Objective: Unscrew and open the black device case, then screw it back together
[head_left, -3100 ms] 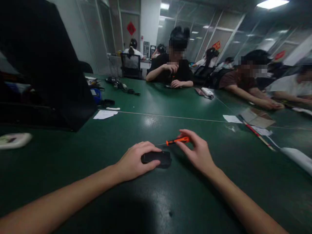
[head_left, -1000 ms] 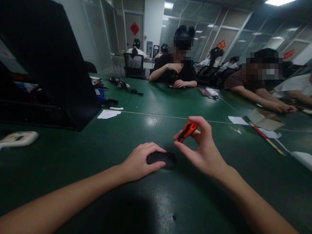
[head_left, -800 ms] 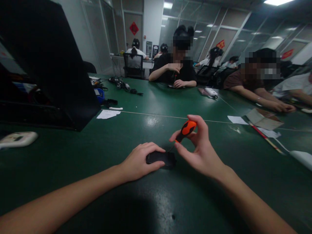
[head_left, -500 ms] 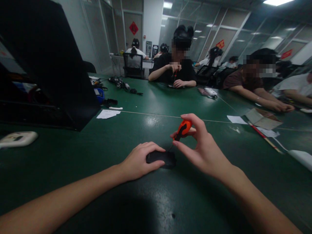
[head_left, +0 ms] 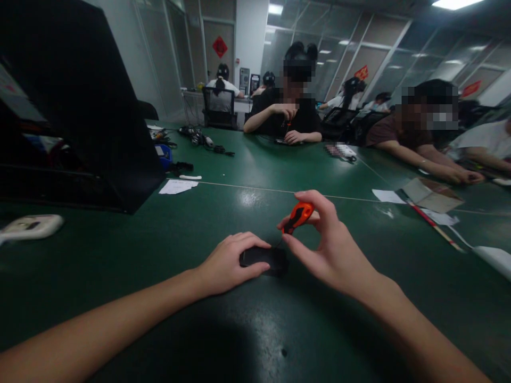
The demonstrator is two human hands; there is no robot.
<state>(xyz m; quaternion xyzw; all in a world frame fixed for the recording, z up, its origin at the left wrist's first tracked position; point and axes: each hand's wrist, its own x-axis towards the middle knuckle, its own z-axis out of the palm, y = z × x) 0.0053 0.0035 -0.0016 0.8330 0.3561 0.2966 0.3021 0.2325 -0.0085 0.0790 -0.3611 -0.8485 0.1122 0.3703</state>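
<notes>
An orange and black screwdriver (head_left: pixel 298 217) is gripped in my right hand (head_left: pixel 337 244), tilted, with its thin shaft pointing down to the left. Its tip meets or hovers by the far right edge of a flat black rectangular device (head_left: pixel 275 259); I cannot tell whether it touches. My left hand (head_left: pixel 231 260) is wrapped round the left end of that device, thumb on the near side and fingers on the far side, holding it against the green table (head_left: pixel 191 340). What kind of device it is does not show.
A large black case (head_left: pixel 120 133) stands at the left, with a white device (head_left: pixel 34 227) near it. Cables (head_left: pixel 199 139) and a paper slip (head_left: pixel 178 186) lie farther back. An open cardboard box (head_left: pixel 433 194) is at the right. A person (head_left: pixel 295 114) sits opposite.
The screwdriver's handle has tipped a little lower, and my right fingers have shifted slightly down with it. My left hand and the black device stay in place.
</notes>
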